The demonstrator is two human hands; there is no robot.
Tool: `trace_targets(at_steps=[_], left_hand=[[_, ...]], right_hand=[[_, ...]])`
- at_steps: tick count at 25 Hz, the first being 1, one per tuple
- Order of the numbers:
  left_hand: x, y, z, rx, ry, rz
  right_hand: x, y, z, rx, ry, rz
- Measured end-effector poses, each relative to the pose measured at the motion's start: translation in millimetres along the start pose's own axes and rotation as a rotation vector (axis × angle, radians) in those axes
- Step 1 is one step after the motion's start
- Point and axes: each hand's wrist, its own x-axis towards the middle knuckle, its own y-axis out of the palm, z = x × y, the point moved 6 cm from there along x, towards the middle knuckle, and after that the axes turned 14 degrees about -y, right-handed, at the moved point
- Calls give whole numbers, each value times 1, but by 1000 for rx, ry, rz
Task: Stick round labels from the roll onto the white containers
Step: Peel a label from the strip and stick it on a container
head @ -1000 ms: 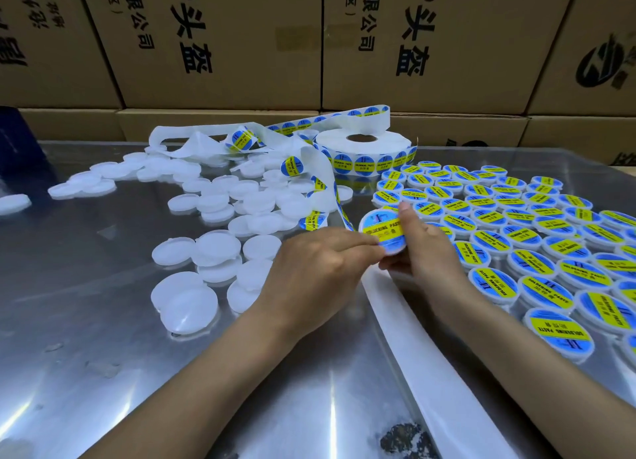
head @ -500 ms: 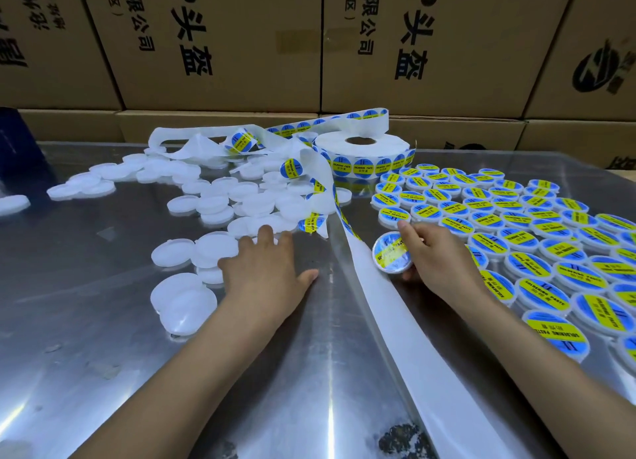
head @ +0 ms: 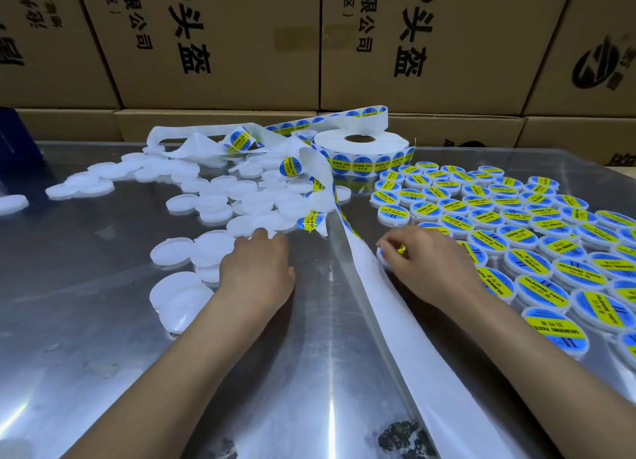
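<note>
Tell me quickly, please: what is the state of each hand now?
Left hand: open, fingers reaching onto a plain white container, nothing gripped.
Right hand: closed on a labelled container, setting it on the table.

This is a packing or warehouse workroom. Large brown cardboard cartons printed with black characters are stacked as a wall along the far edge of a shiny sheet-metal worktable, which carries rows of small round white containers with blue-and-yellow labels toward its right edge.

left hand flat, palm down | right hand fingers curled
</note>
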Motion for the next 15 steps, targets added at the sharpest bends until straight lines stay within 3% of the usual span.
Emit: trace_targets(at_steps=[4,8,11,15], left_hand=[[-1,-6,-9,-160,99,-91],[-14,-9,-30,-405,353,-112],[-24,5,-44,-473,472,-34],[-14,21,-41,-552,394,133]], right_hand=[[-4,4,-7,-54,71,69],[-7,7,-19,-255,165,144],[-9,19,-28,-238,209,247],[-3,20,-16,-48,57,144]])
